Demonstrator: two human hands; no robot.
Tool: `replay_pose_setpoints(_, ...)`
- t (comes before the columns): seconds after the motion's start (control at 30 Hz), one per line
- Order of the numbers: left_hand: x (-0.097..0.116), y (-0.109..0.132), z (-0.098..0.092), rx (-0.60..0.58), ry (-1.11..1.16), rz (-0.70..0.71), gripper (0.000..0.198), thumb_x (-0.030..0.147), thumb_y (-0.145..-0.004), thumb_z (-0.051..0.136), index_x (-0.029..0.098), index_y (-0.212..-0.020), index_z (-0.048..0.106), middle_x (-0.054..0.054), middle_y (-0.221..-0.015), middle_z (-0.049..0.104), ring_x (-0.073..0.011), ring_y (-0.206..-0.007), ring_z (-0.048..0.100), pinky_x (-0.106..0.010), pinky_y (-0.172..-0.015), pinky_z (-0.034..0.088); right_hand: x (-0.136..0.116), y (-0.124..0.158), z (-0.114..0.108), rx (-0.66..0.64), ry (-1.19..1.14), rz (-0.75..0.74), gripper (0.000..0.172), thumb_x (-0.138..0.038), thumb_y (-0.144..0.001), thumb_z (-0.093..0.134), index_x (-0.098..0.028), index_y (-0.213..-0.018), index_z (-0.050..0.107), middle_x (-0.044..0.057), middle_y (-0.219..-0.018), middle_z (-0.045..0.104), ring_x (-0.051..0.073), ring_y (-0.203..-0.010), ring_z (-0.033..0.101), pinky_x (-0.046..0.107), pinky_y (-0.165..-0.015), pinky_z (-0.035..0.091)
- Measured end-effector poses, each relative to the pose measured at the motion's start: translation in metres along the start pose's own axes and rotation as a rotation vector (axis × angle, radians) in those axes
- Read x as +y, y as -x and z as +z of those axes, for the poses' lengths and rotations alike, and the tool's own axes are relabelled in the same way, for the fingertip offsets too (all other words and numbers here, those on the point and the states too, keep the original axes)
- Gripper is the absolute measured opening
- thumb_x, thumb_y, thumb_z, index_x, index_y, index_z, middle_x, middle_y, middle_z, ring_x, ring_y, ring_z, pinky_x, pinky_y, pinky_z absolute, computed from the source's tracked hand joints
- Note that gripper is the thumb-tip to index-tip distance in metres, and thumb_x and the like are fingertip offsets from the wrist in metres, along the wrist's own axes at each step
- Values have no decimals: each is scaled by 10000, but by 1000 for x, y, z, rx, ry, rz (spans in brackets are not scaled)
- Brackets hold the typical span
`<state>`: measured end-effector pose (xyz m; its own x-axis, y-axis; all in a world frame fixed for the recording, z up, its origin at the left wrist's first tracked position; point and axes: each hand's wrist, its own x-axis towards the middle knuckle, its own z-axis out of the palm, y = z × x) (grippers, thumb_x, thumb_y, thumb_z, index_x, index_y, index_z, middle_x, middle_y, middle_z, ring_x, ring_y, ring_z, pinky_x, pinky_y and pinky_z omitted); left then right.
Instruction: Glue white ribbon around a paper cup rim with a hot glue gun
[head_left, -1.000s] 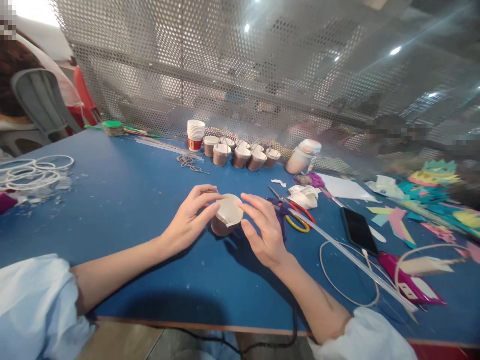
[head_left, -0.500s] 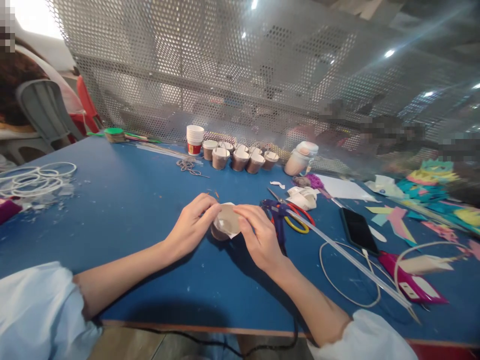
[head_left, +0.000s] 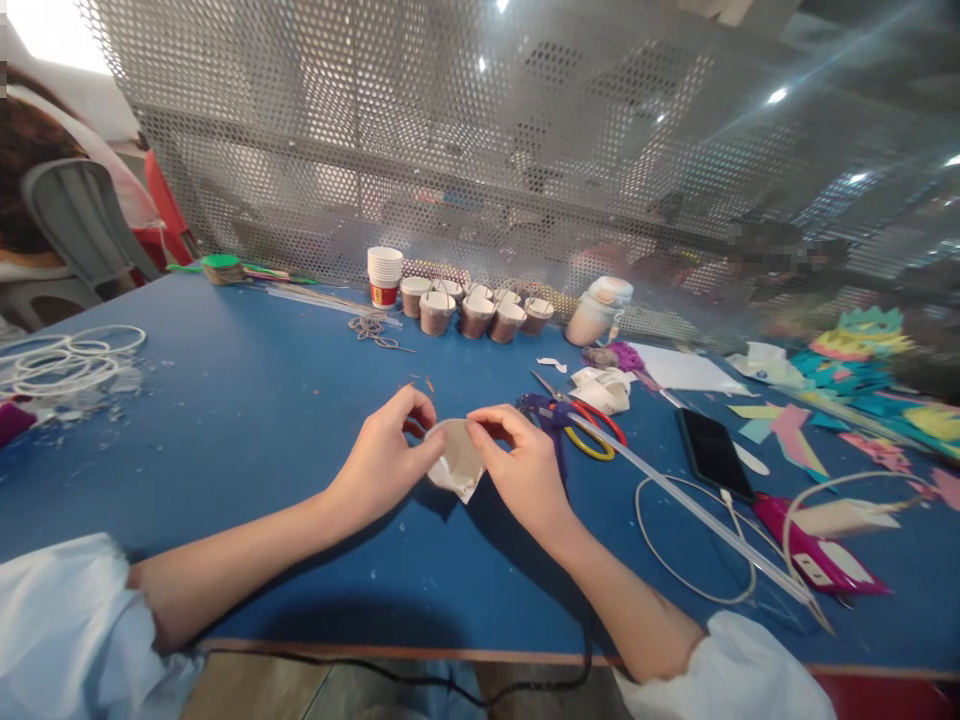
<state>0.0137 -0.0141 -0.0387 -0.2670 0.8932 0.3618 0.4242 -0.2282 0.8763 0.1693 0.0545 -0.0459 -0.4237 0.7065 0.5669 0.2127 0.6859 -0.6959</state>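
Note:
Between my two hands, a small paper cup [head_left: 459, 456] is tipped so that its pale inside faces me, with a pointed white edge at the bottom. My left hand [head_left: 394, 445] pinches its left rim between thumb and fingers. On the opposite side, the thumb and forefinger of my right hand [head_left: 521, 465] grip the upper right rim. Part of the cup's outside is hidden. Just right of my right hand lie a dark blue glue gun [head_left: 555, 415] and scissors [head_left: 600, 438] with red and yellow handles.
At the back stand several brown-wrapped cups [head_left: 436, 315], a stack of white cups [head_left: 385, 275] and a jar [head_left: 598, 312]. A phone [head_left: 714, 455], a cable [head_left: 652, 580] and a long clear glue stick [head_left: 697, 515] lie right. Coiled white cord [head_left: 71, 365] lies left.
The cup has turned in my hands, and its inside now faces me more. Both hands have shifted from lying over its rim to pinching its sides.

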Motion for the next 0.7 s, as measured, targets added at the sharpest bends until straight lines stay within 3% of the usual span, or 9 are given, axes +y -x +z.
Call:
replay_pose_setpoints(0.1,-2,3,-1,-11,-23,38,88,165,-797,575,194,-877,599,-1,-828,625,-139,-764,598,-279,-704,484,-2,2,0,2,2,-50,102,-168,-883,573,-195,-853,667,24,-823,672,149,-727,626,272,-678,520)
replay_pose_setpoints(0.3,0,9,-6,-50,-82,112,100,194,-862,556,191,-819,646,-3,-815,611,-124,-769,572,-255,-703,451,-5,8,-2,-14,-9,-79,115,-176,-910,565,-194,-893,678,36,-860,680,155,-789,640,268,-704,518)
replay_pose_setpoints(0.7,10,9,-6,-104,-16,-80,143,254,-833,506,178,-721,551,13,-744,547,-126,-721,504,-256,-656,393,-16,8,-1,-66,-29,-46,90,-158,-883,592,-172,-868,679,31,-817,673,148,-763,614,261,-704,482)
